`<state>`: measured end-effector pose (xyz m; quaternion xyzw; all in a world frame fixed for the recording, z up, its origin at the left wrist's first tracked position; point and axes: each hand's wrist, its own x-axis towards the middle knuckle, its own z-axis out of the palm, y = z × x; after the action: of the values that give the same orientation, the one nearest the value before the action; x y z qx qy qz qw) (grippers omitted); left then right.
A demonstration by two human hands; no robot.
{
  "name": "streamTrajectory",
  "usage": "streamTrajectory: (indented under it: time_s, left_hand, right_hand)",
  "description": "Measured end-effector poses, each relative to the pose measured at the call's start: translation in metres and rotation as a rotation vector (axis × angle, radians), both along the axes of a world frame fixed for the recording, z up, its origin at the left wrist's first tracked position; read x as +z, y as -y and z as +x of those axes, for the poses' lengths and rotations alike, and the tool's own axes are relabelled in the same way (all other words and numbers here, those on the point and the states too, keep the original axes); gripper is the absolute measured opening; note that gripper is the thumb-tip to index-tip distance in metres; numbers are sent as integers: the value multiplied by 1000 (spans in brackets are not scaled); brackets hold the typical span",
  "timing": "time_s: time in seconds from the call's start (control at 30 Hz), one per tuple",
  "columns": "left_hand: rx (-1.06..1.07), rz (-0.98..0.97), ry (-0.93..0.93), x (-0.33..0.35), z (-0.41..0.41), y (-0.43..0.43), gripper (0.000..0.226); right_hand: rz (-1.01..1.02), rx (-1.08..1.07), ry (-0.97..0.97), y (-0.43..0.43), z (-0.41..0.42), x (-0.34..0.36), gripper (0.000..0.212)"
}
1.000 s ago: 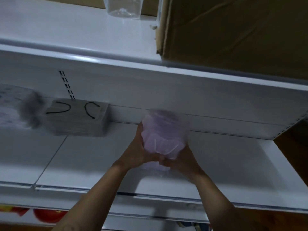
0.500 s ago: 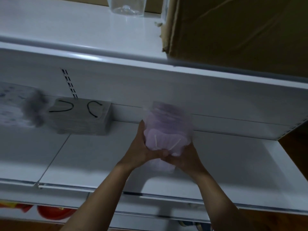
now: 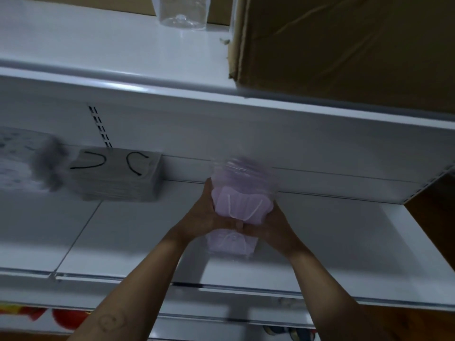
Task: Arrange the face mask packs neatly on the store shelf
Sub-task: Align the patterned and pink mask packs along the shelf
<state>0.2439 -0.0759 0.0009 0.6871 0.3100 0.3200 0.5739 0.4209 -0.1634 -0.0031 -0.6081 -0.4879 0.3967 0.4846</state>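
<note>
Head camera view: I am watching a person's left hand (image 3: 205,216) and right hand (image 3: 274,226) holding a lilac mask pack (image 3: 242,204) upright just over the white middle shelf (image 3: 344,242), to the right of a grey mask pack (image 3: 118,178). Both hands are cupping the pack's lower end, fingers (image 3: 208,195) curling round its sides and thumbs meeting in front. Its clear wrapper is showing a stack of lilac masks with white ear loops; the top of the pack is blurring. A lilac shape (image 3: 231,243) is showing on the shelf under the hands, and I cannot tell whether it is a reflection or a second pack. The grey mask pack, black ear loops on top, is lying flat against the back wall. At far left a white patterned pack (image 3: 17,163) is sitting, partly behind a blurred grey patch. On the upper shelf (image 3: 98,45) a cardboard box (image 3: 344,45) is standing, its contents hidden, beside a clear plastic container (image 3: 182,11).
</note>
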Motion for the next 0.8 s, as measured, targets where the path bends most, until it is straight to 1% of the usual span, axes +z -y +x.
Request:
streamTrajectory:
  time_s: [0.07,0.17,0.27,0.3,0.37,0.53,0.6,0.67,0.73,0.8]
  left_hand:
    - [-27,-5,-20,1,0,0,122]
    - [-39,3,-51,8,2,-1,132]
    - [-38,21,-62,16,6,-2,130]
    - [-41,25,-57,18,6,-2,129]
    - [-14,24,-57,18,4,-1,124]
    - [135,17,-59,13,-5,11,99]
    - [196,7,-35,15,-11,15,100]
    - [233,7,-16,15,-20,15,108]
    - [246,8,-29,13,-30,12,114]
    - [242,-7,-72,7,-36,12,115]
  right_hand:
    - [-8,9,-10,1,-1,1,95]
    - [-14,16,-23,2,-2,8,85]
    - [-11,16,-44,3,-1,16,72]
    - [-1,17,-56,4,-1,17,70]
    - [5,9,-80,4,-1,18,74]
    - [4,8,-56,2,-11,19,76]
    - [21,16,-33,2,-16,22,73]
    - [53,35,-21,-1,-20,25,71]
    - [86,55,-6,-5,-23,25,77]
    - [66,70,29,-8,-27,19,85]
